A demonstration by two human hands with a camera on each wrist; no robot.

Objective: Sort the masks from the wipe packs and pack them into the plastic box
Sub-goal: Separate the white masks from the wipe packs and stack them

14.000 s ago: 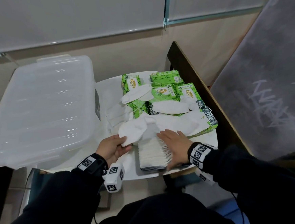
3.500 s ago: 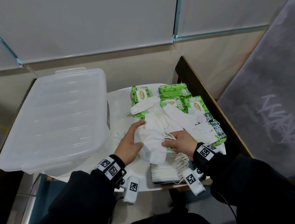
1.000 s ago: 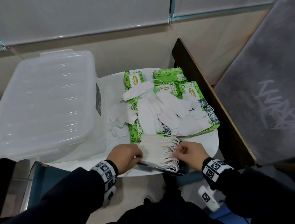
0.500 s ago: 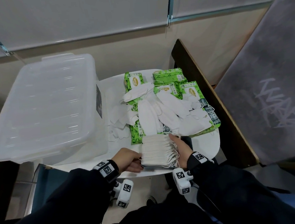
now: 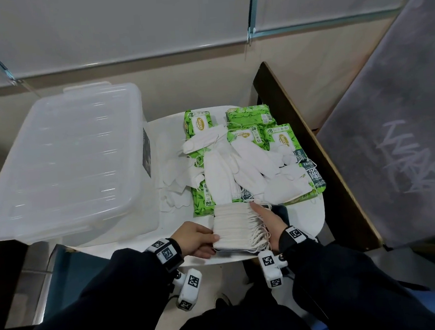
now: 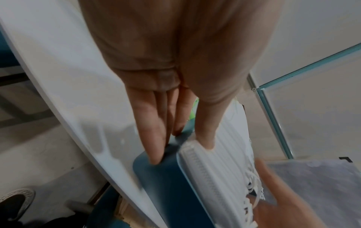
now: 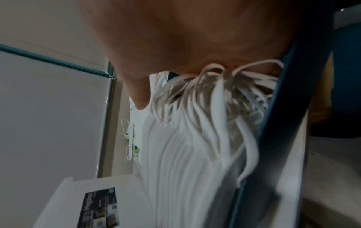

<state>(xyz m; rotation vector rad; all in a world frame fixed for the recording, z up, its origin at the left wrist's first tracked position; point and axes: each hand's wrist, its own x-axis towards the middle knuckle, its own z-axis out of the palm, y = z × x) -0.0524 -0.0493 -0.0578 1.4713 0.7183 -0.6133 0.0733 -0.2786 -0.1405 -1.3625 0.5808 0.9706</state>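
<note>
Left hand point(image 5: 193, 238) pinches one end of the stack of white folded masks point(image 5: 237, 225) near the white tabletop point(image 5: 306, 217) edge while the right hand point(image 5: 268, 226) presses flat against its ear-loop side, likely squaring it for the lidded clear plastic box point(image 5: 62, 161) at left.

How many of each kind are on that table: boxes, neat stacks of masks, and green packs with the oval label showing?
Plastic box: 1
Stack of masks: 1
Green packs with oval label showing: 3
Total: 5
Loose masks overlap too much to count, and they hide parts of other packs.
</note>
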